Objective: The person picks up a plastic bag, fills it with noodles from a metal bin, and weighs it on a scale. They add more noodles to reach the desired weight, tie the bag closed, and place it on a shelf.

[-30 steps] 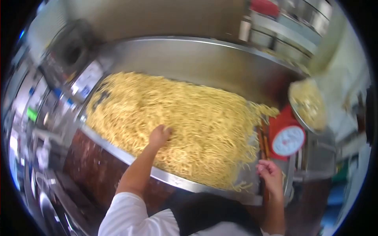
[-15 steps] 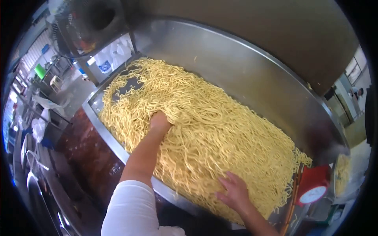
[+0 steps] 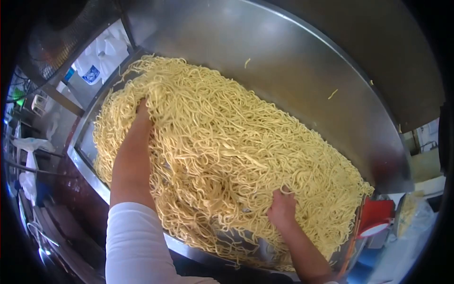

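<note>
A thick layer of yellow noodles (image 3: 246,142) lies spread over a large metal tray (image 3: 94,180). My left hand (image 3: 143,108) is pushed deep into the heap at the far left, and noodles cover its fingers. Nearer the right end, my right hand (image 3: 283,208) is closed on the top noodles, its fingertips partly sunk among them. Between the two hands the layer is thinner and darker strands show, with bits of bare metal near the front edge.
A high metal wall (image 3: 302,61) rises behind the tray, with a few stray noodles stuck to it. At right stand a red scale (image 3: 377,215) and plastic bags. White plastic jugs (image 3: 104,54) sit beyond the left corner, below a wire-mesh guard (image 3: 59,52).
My left hand has moved farther left and away, deeper under the noodles. The right hand has shifted slightly away from me and its spread fingers have closed. Noodles near the front have thinned out. The view has shifted.
</note>
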### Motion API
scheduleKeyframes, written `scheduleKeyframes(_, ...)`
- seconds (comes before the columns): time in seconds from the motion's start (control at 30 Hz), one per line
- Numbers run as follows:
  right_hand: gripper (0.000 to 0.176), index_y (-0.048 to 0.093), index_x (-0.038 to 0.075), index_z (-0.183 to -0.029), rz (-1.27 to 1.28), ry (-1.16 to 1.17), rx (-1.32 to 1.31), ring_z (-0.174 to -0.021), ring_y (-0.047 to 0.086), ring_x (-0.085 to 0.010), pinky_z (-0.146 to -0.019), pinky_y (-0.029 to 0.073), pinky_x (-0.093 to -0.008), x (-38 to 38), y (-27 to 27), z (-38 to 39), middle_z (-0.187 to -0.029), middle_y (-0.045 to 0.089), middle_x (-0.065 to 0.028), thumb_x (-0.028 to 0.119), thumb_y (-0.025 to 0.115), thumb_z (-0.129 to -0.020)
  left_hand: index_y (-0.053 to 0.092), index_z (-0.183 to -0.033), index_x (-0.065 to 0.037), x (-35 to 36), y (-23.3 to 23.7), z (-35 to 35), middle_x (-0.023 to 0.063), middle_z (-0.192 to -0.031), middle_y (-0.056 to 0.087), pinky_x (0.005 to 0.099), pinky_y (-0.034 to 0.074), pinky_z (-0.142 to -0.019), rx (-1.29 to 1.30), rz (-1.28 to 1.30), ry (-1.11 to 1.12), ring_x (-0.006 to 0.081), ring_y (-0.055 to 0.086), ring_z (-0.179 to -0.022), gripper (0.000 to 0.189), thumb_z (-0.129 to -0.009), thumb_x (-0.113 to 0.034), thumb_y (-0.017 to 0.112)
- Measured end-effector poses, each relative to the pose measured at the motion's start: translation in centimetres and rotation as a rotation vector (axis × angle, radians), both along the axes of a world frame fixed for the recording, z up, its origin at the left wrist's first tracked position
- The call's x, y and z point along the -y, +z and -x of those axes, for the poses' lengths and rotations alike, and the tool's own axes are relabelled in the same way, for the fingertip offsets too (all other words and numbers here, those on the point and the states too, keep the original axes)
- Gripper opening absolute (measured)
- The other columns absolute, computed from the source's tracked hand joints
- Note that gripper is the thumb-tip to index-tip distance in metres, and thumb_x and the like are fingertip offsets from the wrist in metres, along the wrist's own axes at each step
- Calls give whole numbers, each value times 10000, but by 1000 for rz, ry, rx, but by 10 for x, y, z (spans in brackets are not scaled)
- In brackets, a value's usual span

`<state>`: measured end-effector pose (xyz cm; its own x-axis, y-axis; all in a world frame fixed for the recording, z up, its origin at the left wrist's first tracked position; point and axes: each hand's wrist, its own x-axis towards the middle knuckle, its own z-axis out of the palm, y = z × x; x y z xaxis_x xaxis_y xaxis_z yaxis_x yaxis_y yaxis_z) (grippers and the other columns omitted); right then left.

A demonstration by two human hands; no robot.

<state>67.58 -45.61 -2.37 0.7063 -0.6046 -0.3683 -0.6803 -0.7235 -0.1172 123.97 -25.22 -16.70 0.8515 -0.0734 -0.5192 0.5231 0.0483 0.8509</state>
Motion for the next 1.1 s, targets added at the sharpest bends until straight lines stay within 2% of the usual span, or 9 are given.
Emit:
scheduleKeyframes(0.1,444,585,63,-1119,73,3,76,-1153,470,-400,-866,445,-530,6,1,-6,-1280,490,-183,133,697,-695,568,-1246,-142,-6,77,66,128,-1091,651,445,512,-744,-243,-239,163,270,621,-959,524,-873,-509,585)
scheduleKeyframes(0.23,460,579,68,-1133,46,3,-17,-1141,497,-396,-890,448,-509,7,5,-3,-1260,532,-178,160,697,-699,636,-1030,-45,-28,139,126,107,-874,688,375,512,-662,773,-859,-773,233,645,-764,365,-783,-307,696)
scheduleKeyframes(0.27,459,580,69,-1131,45,9,-13,-1143,501,-396,-902,448,-498,7,7,-4,-1261,540,-179,170,698,-700,636,-1030,-45,-28,166,132,107,-874,688,375,512,-662,790,-856,-770,233,645,-764,365,-783,-307,696)
scheduleKeyframes(0.37,453,584,64,-1122,14,37,14,-1160,500,-394,-914,454,-483,8,7,0,-1266,547,-184,195,708,-706,640,-930,-1,-21,258,133,94,-817,679,334,490,-619,835,-524,-314,173,626,-705,248,-771,-191,646)
scheduleKeyframes(0.57,613,546,76,-1267,-345,216,-340,-1113,584,-323,-952,464,-420,16,104,-13,-1233,600,-181,364,713,-752,633,-856,-17,-5,481,191,54,-764,647,281,472,-612,1128,46,-461,120,600,-673,199,-782,-202,632)
scheduleKeyframes(0.77,872,376,49,-1432,-211,214,598,-1231,530,-339,-1025,428,-414,-26,273,-33,-1368,489,-242,475,745,-766,604,-929,5,2,597,308,131,-770,643,362,567,-606,1093,525,-649,217,649,-633,162,-803,-93,578)
scheduleKeyframes(0.9,924,410,2,-1387,-469,288,1117,-1195,551,-297,-965,480,-385,-58,322,-63,-1306,537,-218,449,829,-695,580,-847,25,6,634,379,118,-736,625,317,550,-564,1099,614,-732,199,643,-620,107,-788,-64,566)
scheduleKeyframes(1.0,693,515,40,-1323,-632,403,1120,-1079,614,-250,-914,510,-377,-85,326,-64,-1146,636,-165,394,776,-788,565,-861,28,17,624,392,122,-729,615,297,549,-566,1061,583,-864,195,643,-620,116,-783,-59,569)
scheduleKeyframes(1.1,597,652,43,-1151,-697,216,668,-1019,637,-271,-911,503,-388,-100,286,-50,-1085,661,-146,555,650,-846,575,-901,16,10,609,396,138,-755,619,314,572,-598,1008,609,-944,197,650,-638,141,-788,-67,578)
